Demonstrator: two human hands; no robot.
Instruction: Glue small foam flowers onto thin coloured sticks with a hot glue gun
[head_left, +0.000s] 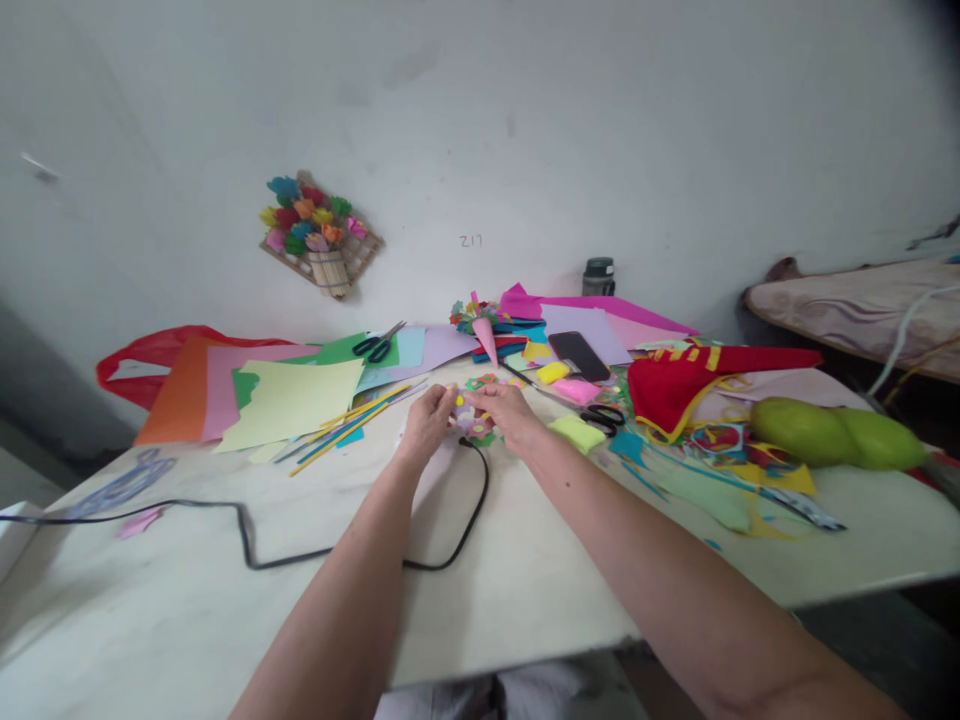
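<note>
Both hands meet over the middle of the table. My left hand [429, 420] is closed, its thumb and finger pinching the edge of a small purple paper flower [460, 401] with a yellow centre. From the other side, my right hand [507, 410] is closed at the same flower, fingertips together; its exact grip is too small to make out. More colourful paper flowers [486, 382] lie just behind and below the hands. A black cable [486, 480] ends close beneath them. Beyond stands a pink paper cone [485, 338] with small flowers around it.
Coloured paper sheets [296, 405], scissors [379, 345] and paper strips [349, 430] lie left. Rightward are a phone [579, 356], clay packets [577, 390], black-handled scissors [602, 416], a red cloth [660, 390], paper scraps [705, 495] and green fruit [832, 433]. A bottle [598, 277] stands behind.
</note>
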